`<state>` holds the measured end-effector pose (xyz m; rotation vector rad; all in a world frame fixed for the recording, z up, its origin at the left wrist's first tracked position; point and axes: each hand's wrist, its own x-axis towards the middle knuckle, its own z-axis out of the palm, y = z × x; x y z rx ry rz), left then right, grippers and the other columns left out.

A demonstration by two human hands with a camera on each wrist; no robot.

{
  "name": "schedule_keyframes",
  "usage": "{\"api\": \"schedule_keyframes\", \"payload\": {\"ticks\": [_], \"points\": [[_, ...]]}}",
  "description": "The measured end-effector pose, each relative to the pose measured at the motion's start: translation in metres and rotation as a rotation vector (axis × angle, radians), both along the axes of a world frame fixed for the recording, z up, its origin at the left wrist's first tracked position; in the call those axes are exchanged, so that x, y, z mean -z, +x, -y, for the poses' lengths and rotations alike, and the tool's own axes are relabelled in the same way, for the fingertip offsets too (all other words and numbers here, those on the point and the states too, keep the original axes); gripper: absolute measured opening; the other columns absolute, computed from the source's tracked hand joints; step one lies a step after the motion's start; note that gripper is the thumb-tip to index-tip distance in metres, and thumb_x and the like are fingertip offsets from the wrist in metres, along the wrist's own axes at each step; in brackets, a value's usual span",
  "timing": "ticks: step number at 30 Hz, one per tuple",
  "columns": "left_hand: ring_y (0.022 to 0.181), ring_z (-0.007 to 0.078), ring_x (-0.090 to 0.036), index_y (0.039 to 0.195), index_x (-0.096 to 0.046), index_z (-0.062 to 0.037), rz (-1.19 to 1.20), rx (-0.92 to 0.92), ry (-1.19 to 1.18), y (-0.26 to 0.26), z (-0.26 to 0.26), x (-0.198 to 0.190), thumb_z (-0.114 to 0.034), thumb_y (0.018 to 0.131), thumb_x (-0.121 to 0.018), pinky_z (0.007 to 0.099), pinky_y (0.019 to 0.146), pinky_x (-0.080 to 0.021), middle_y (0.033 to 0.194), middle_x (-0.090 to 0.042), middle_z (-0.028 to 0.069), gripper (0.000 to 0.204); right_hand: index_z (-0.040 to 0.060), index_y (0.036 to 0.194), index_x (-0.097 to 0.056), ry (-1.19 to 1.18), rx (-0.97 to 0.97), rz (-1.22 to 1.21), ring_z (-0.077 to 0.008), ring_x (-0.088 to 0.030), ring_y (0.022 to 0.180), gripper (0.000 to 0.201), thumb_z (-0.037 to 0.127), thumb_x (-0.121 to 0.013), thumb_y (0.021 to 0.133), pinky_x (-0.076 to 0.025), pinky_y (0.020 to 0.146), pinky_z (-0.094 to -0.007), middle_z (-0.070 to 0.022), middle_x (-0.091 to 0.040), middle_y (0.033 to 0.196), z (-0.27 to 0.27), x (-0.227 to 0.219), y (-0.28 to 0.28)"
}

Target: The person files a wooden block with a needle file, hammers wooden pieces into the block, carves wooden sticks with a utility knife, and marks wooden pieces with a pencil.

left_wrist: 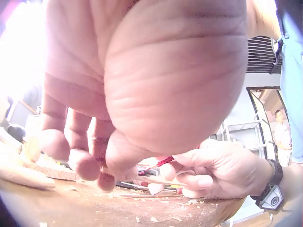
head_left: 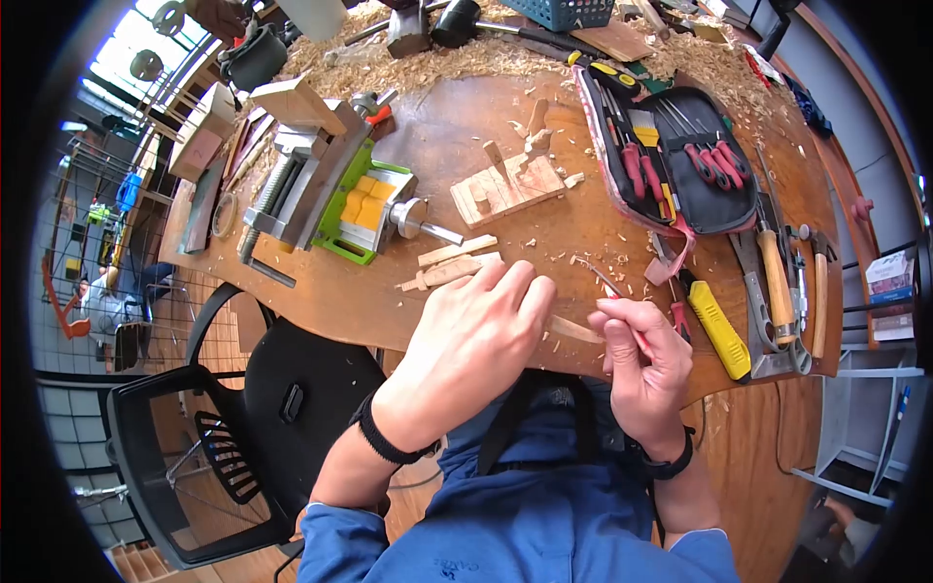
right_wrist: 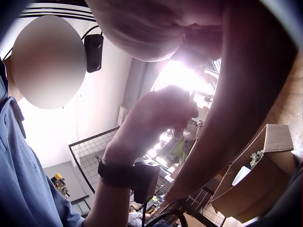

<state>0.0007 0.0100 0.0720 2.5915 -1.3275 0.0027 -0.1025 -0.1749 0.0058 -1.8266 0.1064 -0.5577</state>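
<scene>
Low over the table's front edge, my left hand [head_left: 476, 325] grips a narrow light wooden strip [head_left: 575, 330] from above. The strip sticks out to the right, toward my right hand [head_left: 646, 364]. That hand's curled fingers hold a red-handled carving tool [head_left: 642, 342], its thin metal end pointing up and left. In the left wrist view the strip [left_wrist: 163, 180] spans from the left thumb to the right fingers, and a bit of the red handle [left_wrist: 164, 161] shows. The right wrist view shows the left hand [right_wrist: 158, 111], but the work is hidden there.
Shaped wooden pieces [head_left: 447, 270] lie just beyond my left hand. Behind them is a small wooden block assembly [head_left: 510, 189], with a green vise [head_left: 355, 214] to its left. An open tool pouch [head_left: 671, 160], a yellow cutter [head_left: 717, 325] and scattered shavings occupy the right side.
</scene>
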Motion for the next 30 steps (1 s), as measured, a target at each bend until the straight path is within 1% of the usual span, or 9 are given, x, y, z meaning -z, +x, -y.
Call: {"api": "schedule_keyframes", "payload": {"ticks": [1,8,11,14,16,18,22,25,30], "points": [[0.095,0.0281,-0.066,0.104,-0.065,-0.0061,0.051,-0.003,-0.064,-0.002,-0.001,-0.003,-0.008,0.089,-0.068,0.0417,0.076,-0.056,0.096,-0.062,0.0065,0.015,-0.0001,0.113,-0.075,-0.071,0.001,0.03,-0.0235,-0.076,0.084,0.013,0.001,-0.076,0.1,-0.059,0.078,-0.0324,-0.0135,-0.078,0.1,0.001,-0.001,0.001],[0.089,0.0256,-0.071,0.102,-0.071,-0.0028,-0.013,0.076,-0.499,-0.003,-0.008,-0.001,0.005,0.085,-0.08,0.0344,0.08,-0.058,0.098,-0.072,0.0093,0.021,0.0004,0.109,-0.075,-0.132,-0.059,0.071,-0.0239,-0.076,0.082,0.016,-0.001,-0.082,0.094,-0.058,0.076,-0.0339,-0.0134,-0.078,0.097,0.004,-0.001,0.0],[0.095,0.0155,-0.073,0.102,-0.071,0.0045,-0.553,-0.102,-0.863,-0.018,-0.01,0.006,0.01,0.088,-0.084,0.0311,0.087,-0.058,0.103,-0.078,0.0104,0.02,0.0017,0.107,-0.076,-0.046,-0.095,0.058,-0.0234,-0.076,0.083,0.017,-0.001,-0.084,0.092,-0.058,0.076,-0.0327,-0.0124,-0.078,0.095,0.004,0.002,-0.001],[0.083,0.0146,-0.075,0.101,-0.075,0.0003,-0.437,-0.116,-0.921,-0.009,-0.015,0.0,0.005,0.088,-0.084,0.0285,0.078,-0.059,0.093,-0.079,0.008,0.017,0.0027,0.107,-0.076,0.034,-0.096,0.087,-0.0226,-0.077,0.083,0.019,-0.002,-0.084,0.091,-0.059,0.075,-0.0321,-0.0118,-0.078,0.094,0.0,0.001,0.0],[0.083,0.0106,-0.073,0.1,-0.075,0.0008,-0.285,-0.225,-0.936,0.006,-0.025,-0.018,0.006,0.089,-0.084,0.0263,0.078,-0.058,0.093,-0.079,0.0057,0.015,0.0032,0.108,-0.076,-0.007,-0.088,0.053,-0.0232,-0.078,0.083,0.02,-0.002,-0.085,0.09,-0.059,0.075,-0.0326,-0.0125,-0.079,0.094,-0.001,0.0,0.002],[0.084,0.0066,-0.071,0.105,-0.073,0.0009,-0.309,-0.37,-1.031,0.025,-0.031,-0.038,0.003,0.095,-0.083,0.0221,0.075,-0.056,0.094,-0.078,0.0036,0.014,0.003,0.108,-0.076,-0.025,-0.095,0.058,-0.024,-0.078,0.083,0.021,-0.003,-0.085,0.09,-0.06,0.074,-0.0331,-0.0131,-0.08,0.094,0.0,0.004,0.002],[0.077,0.0036,-0.066,0.106,-0.076,0.0032,-0.118,-0.478,-0.912,0.074,-0.033,-0.047,-0.008,0.094,-0.087,0.0184,0.069,-0.052,0.09,-0.076,0.0004,0.019,0.003,0.108,-0.076,-0.032,-0.118,0.037,-0.0261,-0.079,0.082,0.02,-0.003,-0.084,0.09,-0.06,0.073,-0.0342,-0.0145,-0.08,0.096,-0.001,0.006,0.002],[0.073,0.0048,-0.068,0.102,-0.079,0.0035,-0.127,-0.506,-0.822,0.103,-0.025,-0.041,-0.013,0.092,-0.088,0.0204,0.065,-0.052,0.087,-0.078,0.0021,0.021,0.0029,0.107,-0.076,-0.044,-0.1,0.02,-0.0259,-0.078,0.081,0.019,-0.002,-0.084,0.09,-0.06,0.072,-0.034,-0.0144,-0.08,0.095,-0.001,0.006,0.002],[0.078,0.0035,-0.07,0.102,-0.079,0.0042,-0.142,-0.535,-0.612,0.121,-0.01,-0.033,-0.009,0.094,-0.086,0.0201,0.068,-0.052,0.087,-0.079,0.0023,0.017,0.002,0.106,-0.076,-0.09,-0.108,0.015,-0.0259,-0.078,0.079,0.018,-0.002,-0.083,0.09,-0.059,0.071,-0.034,-0.0143,-0.08,0.093,0.0,0.002,0.002]]}}
